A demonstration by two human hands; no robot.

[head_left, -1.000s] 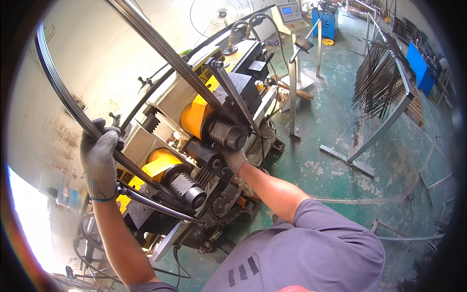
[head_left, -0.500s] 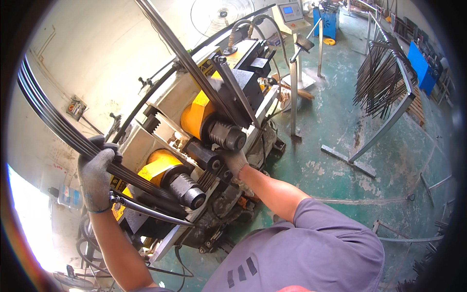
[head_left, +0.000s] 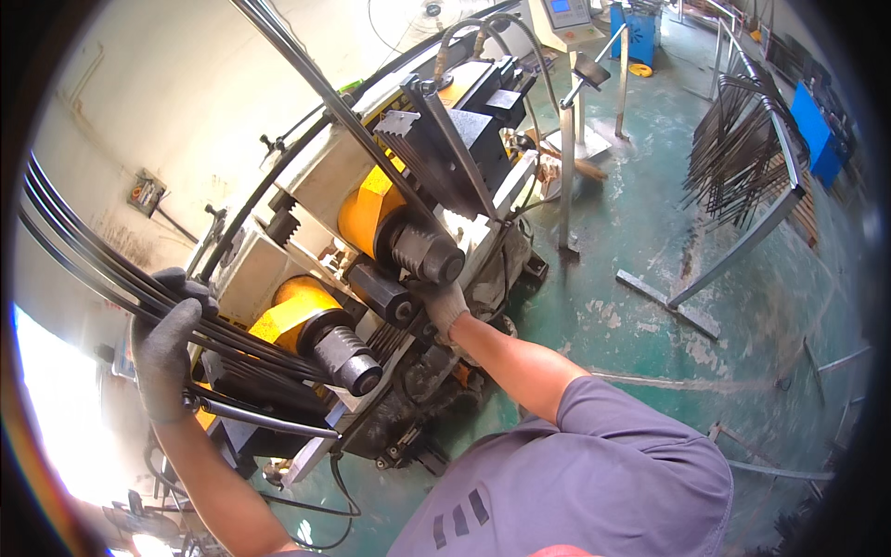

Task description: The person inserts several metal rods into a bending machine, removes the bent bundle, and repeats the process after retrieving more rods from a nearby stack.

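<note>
My left hand (head_left: 165, 357), in a grey work glove, is closed around a bundle of long dark metal rods (head_left: 102, 252). The rods slope from the upper left down to the left grooved roller (head_left: 343, 360) of a bending machine, beside its yellow arm (head_left: 295, 311). My right hand (head_left: 442, 306), in a pale glove, reaches in below the right grooved roller (head_left: 429, 256), near a black cylindrical part (head_left: 380, 295). Its fingers are hidden behind the machine. A second run of rods (head_left: 320, 84) rises from the right roller toward the top edge, beside a black ridged block (head_left: 418, 139).
A control box with a small screen (head_left: 562, 19) stands beyond the machine. To the right, a metal rack (head_left: 742, 243) carries many bent dark rods (head_left: 729, 153). Blue machines (head_left: 637, 35) stand farther off. A black cable (head_left: 348, 497) loops below the machine's left end.
My left hand has moved left and slightly down, and the rods in it have fanned apart. The ridged block at the right now stands apart from the rods. The whole view has shifted slightly.
</note>
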